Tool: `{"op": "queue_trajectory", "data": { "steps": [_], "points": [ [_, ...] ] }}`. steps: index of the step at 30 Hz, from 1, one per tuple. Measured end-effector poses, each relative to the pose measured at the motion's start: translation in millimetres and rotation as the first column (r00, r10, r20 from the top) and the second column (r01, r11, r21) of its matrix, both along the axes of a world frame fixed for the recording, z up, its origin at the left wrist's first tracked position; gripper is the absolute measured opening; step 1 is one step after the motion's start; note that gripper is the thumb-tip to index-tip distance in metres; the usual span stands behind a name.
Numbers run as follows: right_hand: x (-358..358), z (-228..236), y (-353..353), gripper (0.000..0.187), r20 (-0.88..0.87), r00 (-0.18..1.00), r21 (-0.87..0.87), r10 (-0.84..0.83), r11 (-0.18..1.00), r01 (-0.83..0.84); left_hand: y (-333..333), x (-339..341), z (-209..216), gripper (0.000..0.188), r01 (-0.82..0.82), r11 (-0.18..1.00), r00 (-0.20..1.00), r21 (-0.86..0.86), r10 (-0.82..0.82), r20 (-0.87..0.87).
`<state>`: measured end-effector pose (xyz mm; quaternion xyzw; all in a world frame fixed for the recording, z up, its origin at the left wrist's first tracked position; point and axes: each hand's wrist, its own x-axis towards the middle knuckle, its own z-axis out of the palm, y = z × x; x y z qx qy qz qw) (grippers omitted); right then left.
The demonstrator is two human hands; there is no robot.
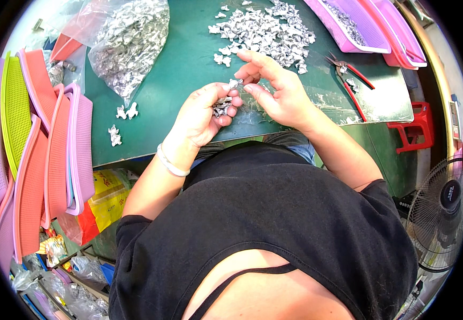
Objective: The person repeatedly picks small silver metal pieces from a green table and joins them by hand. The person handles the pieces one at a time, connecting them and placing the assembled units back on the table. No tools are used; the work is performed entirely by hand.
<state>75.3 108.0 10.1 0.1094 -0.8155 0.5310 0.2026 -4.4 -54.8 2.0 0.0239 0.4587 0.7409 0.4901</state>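
My left hand (198,114) is closed round several small silver metal figures (221,106) in its curled fingers. Another small metal figure (234,84) sticks up between its thumb and forefinger. My right hand (282,96) is right beside that figure, its thumb and fingers apart, and nothing shows gripped in it. Beyond both hands a loose heap of the same silver figures (266,32) lies on the green table (189,58). A few loose figures (115,135) lie by the table's left front edge.
A clear plastic bag (130,48) full of figures lies at the back left. Red-handled cutters (348,80) rest at the right. A purple basket (356,29) holds small metal parts. Stacked colourful baskets (55,154) crowd the left side. A red stool (415,128) and a fan (439,213) stand right.
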Motion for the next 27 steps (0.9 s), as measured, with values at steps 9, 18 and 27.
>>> {"op": "queue_trajectory", "data": {
  "steps": [9,18,27],
  "points": [
    [0.4,-3.1,-0.3,0.050,0.037,0.998,-0.118,0.043,0.992,-0.039,0.9,-1.3,-0.7,0.015,-0.054,0.998,0.998,0.018,0.053,0.025],
    [-1.0,0.5,15.8,0.053,-0.015,0.993,0.205,-0.120,0.971,0.120,-5.0,-8.5,-8.7,0.014,-0.145,0.980,0.988,0.133,0.138,0.066],
    [-1.9,-3.5,13.6,0.047,-0.029,0.978,0.644,-0.208,0.744,0.177,-7.1,-16.6,-14.1,0.014,-0.135,0.953,0.979,0.271,0.087,0.183]
  ]
}}
